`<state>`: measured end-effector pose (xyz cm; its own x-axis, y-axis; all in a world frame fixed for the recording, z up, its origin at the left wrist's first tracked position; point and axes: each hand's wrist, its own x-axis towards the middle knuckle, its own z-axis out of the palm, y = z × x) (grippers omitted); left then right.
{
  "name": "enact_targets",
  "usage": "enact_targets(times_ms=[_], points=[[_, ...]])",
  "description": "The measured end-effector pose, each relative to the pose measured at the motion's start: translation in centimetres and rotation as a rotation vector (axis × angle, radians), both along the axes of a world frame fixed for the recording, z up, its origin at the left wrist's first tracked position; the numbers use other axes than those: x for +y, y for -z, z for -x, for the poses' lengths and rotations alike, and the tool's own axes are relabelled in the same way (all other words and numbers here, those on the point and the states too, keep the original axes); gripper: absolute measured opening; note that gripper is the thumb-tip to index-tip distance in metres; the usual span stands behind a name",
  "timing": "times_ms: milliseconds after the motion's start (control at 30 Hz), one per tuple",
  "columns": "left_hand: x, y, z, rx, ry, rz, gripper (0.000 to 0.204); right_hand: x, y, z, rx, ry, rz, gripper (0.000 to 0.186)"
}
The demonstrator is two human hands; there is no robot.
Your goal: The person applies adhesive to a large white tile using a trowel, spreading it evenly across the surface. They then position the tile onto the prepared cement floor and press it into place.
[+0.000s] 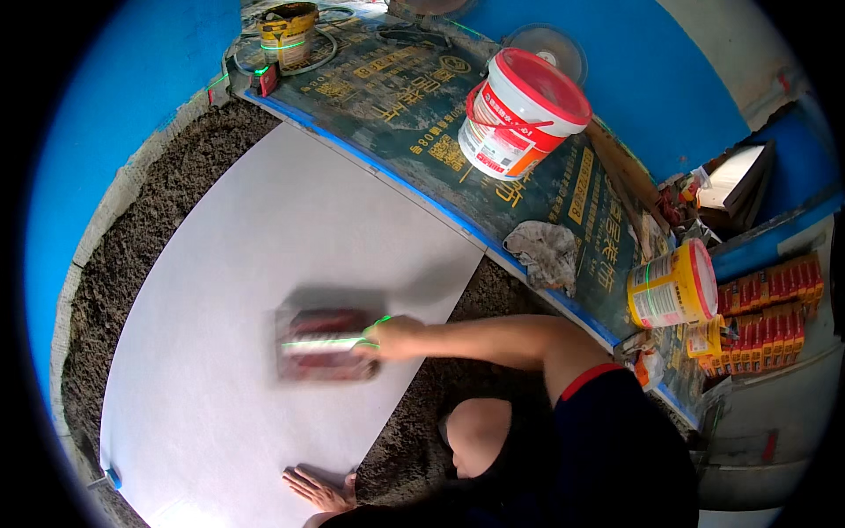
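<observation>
A large light-grey tile [264,229] lies on a bed of dark, crumbly mortar [167,176]. Near its lower edge my left hand [321,489] rests flat on the surface, fingers stretched and holding nothing. Over the middle of the tile, my right hand [392,338] is closed round the end of a float-like hand tool [326,345]. This tool has a broad rectangular red-brown body and a pale bar along it. Motion smears it, so I cannot tell whether it touches the tile. A green laser line crosses the tool and my hand.
Along the tile's far right runs a dark green printed sheet [378,88] with a blue edge. On it stand a red-lidded white bucket [519,119], a yellow bucket [673,283], a grimy cloth [543,255] and a yellow pail [288,40]. Blue wall [132,97] borders the left.
</observation>
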<state>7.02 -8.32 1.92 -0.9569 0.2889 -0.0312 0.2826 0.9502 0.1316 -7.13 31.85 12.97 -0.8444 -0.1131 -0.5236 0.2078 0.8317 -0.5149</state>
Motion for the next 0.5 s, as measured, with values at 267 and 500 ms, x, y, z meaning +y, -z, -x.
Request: enact_targets(times_ms=[267,500], points=[[-0.9,0.3,1.9,0.027,0.060,0.102,0.112,4.6,-3.1,4.3,0.025,0.293,-0.010,0.075],[-0.3,0.5,1.4,0.038,0.107,0.137,0.112,-2.6,-18.3,3.4,0.458,-0.112,0.308,0.052]])
